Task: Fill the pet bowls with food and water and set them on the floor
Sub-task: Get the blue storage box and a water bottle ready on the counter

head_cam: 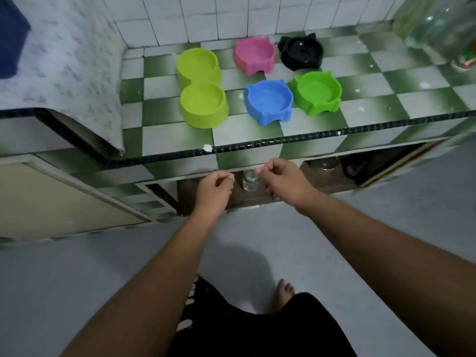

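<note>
Several pet bowls sit on the green-and-white checkered counter (177,135): a lime double bowl (202,86) at the left, a pink bowl (253,55) and a black bowl (300,53) at the back, a blue bowl (268,101) and a green bowl (317,92) in front. All look dry and without food. My left hand (215,190) and my right hand (286,180) hang below the counter's front edge, fingers loosely curled, holding nothing. Between them a clear bottle (249,180) stands in the shelf under the counter.
Large clear bottles (443,27) stand at the counter's far right. A patterned cloth (59,65) covers a unit at the left. Dark pots sit in the open shelf (342,168) under the counter. The grey floor (77,279) and my bare foot (284,295) are below.
</note>
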A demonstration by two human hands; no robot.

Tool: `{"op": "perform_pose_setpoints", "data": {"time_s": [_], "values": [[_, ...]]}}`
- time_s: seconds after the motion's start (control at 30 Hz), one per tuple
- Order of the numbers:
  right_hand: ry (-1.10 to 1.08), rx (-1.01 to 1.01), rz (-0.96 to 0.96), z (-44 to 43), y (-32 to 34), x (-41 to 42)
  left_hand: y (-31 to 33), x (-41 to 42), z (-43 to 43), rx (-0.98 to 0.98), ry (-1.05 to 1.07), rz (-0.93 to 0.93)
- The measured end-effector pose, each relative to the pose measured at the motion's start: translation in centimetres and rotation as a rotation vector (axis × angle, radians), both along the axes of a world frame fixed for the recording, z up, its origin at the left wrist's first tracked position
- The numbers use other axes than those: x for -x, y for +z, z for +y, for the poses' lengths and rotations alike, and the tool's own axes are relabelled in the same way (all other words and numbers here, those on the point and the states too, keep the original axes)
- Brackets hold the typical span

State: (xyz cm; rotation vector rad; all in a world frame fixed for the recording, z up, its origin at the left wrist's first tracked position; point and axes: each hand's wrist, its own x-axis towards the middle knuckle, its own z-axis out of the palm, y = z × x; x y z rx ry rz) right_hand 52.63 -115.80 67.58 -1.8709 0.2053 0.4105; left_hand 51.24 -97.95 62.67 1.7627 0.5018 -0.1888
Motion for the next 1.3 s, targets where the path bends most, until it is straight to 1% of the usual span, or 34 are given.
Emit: {"op": "perform_pose_setpoints", "data": {"time_s": [0.17,0.33,0.43,0.57,0.7,0.8,0.87,0.93,1.03,1.2,1.23,1.3], "values": [[0.150,0.036,0.165,-4.4,-8.6,-0.2,-7.5,-0.2,-3.3,-0.009,0.031,0.059],[0.149,0.047,0.211,-5.9,-18.1,-3.8,-17.2,-2.9,-4.1,-0.011,0.001,0.114],[0.097,0.085,0.187,-6.1,-24.3,-7.1,-23.7,-5.4,-3.9,-0.029,-0.039,0.129],[-0.020,0.121,0.069,-5.6,-31.7,-11.6,-31.9,-9.2,-3.2,-0.082,-0.123,0.132],[0.046,0.230,-0.058,-4.7,-37.3,-15.7,-39.2,-12.8,-3.2,-0.097,-0.118,0.129],[0.054,0.237,-0.135,-3.9,-40.2,-18.1,-43.4,-14.7,-3.5,-0.069,-0.110,0.124],[0.055,0.242,-0.209,-3.7,-41.7,-19.2,-45.9,-15.7,-3.7,-0.092,-0.098,0.108],[0.077,0.244,-0.243,-3.0,-43.0,-20.3,-48.2,-16.6,-3.6,-0.119,-0.071,0.105],[0.075,0.166,-0.213,-1.8,-45.2,-21.7,-49.8,-17.4,-3.6,-0.131,-0.035,0.105],[0.126,0.060,-0.227,-1.5,-46.2,-22.4,-51.6,-18.7,-3.9,-0.194,-0.093,0.101],[0.137,0.042,-0.235,-1.7,-46.5,-22.6,-52.1,-19.2,-3.9,-0.188,-0.120,0.111],[0.178,0.029,-0.254,-2.2,-46.8,-22.9,-52.9,-20.3,-4.0,-0.116,-0.183,0.123]]}}
